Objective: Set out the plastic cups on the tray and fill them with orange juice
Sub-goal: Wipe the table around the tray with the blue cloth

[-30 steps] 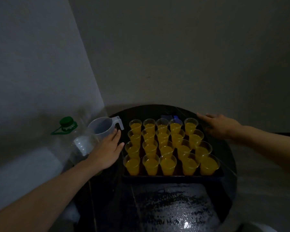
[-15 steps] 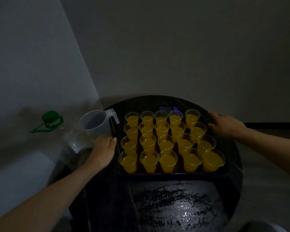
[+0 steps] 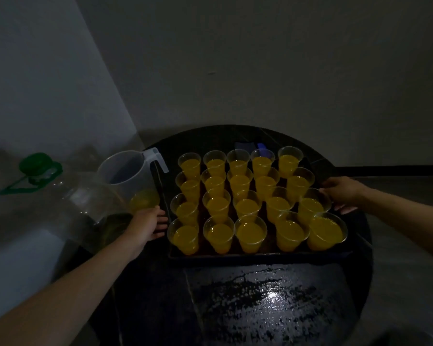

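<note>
Roughly twenty plastic cups (image 3: 250, 232) stand in rows on the dark tray (image 3: 260, 255) on the round bench (image 3: 260, 303), each holding orange juice. Left of tray: clear jug (image 3: 128, 173), a little juice at its bottom; beyond it, a clear bottle, green cap (image 3: 34, 162). No legible writing. Since 1.0 s ago both hands closed in: left hand (image 3: 149, 224) and right hand (image 3: 341, 193) now curl onto the tray's side edges.

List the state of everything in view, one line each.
cups: upright on tray, all filled with juice
tray: on table, loaded, held at both sides
jug: upright, a little juice left
bottle: capped, looks empty
left hand: at tray's left edge
right hand: at tray's right edge
</note>
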### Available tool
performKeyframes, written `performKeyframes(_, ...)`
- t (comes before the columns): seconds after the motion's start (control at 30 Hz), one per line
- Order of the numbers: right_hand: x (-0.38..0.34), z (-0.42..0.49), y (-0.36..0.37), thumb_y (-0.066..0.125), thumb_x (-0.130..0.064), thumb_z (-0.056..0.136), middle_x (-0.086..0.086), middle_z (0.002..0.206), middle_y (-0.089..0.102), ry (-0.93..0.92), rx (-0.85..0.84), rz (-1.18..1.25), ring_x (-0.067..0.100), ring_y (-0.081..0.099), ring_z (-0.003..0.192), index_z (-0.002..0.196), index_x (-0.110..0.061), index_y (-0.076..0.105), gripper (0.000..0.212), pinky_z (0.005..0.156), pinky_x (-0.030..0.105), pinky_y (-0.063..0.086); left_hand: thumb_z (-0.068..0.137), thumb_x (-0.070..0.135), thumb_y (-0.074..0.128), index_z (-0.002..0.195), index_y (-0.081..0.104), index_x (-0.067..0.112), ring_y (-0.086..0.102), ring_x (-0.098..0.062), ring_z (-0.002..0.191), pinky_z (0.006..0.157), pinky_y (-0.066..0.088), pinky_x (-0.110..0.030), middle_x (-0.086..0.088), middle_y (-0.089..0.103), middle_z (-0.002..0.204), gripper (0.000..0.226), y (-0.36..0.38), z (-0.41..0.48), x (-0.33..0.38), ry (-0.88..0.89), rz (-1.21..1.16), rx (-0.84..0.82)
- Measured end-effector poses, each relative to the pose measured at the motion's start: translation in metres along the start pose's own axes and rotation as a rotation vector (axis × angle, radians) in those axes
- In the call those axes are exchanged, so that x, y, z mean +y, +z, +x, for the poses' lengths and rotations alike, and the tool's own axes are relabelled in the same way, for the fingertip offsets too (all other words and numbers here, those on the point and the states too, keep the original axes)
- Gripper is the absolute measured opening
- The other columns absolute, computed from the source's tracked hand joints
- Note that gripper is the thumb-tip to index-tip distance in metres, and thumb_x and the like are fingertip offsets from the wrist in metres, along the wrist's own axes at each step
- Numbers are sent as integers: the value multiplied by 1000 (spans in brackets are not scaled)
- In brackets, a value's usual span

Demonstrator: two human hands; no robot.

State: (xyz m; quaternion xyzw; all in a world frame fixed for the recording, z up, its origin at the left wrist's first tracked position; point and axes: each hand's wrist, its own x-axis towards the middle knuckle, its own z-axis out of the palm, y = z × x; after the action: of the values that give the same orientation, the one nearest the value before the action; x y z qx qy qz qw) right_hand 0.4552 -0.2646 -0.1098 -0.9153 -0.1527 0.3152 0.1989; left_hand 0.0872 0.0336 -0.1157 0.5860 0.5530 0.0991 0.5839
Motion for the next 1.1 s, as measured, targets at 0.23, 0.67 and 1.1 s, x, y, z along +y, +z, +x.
performKeyframes(0.23,6,15,4,63,-23,96,19,107,62,2,-14,27,27,64,79,145,-17,44,52,53,31,52,102,17,59,109,74,11,70,-28,102,88,57,-43,-13,75,108,18,3,9,-7,41,96,-122)
performKeyframes(0.67,1,25,17,56,-34,99,18,112,60,-72,-54,-107,32,68,85,130,-13,47,39,56,37,61,97,26,65,103,78,24,66,-27,113,106,48,-52,-4,75,111,15,-2,26,-3,73,202,-133)
performKeyframes(1.1,15,41,28,54,-42,98,5,91,65,-278,43,-195,16,63,79,104,-19,50,25,66,33,49,94,20,69,100,74,17,67,-26,106,104,47,-52,-7,74,104,8,13,43,5,141,200,-85)
